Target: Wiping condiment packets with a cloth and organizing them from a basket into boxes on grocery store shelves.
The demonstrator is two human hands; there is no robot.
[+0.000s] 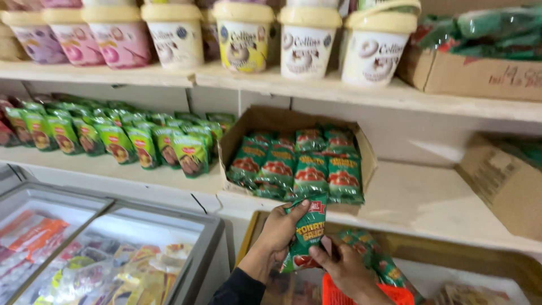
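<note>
— Where was the sauce pouch (pixel 305 232) just then?

— Near the middle, in front of the lower shelf (pixel 429 206), just below the open cardboard box (pixel 265 121) of matching green pouches (pixel 310 169). The left hand (pixel 276 231) had it from behind, fingers (pixel 298 207) clamped over its top edge; the right hand (pixel 344 271) pinched its lower right edge, fingers together on the film.

— And around them?

— A glass-topped freezer (pixel 113 226) lay to the near left, a row of green packets (pixel 118 141) stood on the shelf to the far left, and lidded tubs (pixel 248 36) lined the shelf above. Something orange (pixel 361 296) sat under the right wrist; I couldn't tell what.

— How would one handle such a pouch well?

— I judged it soft and slippery, so grip the sealed edges rather than the belly, keep it upright, and avoid squeezing the filled middle.
</note>
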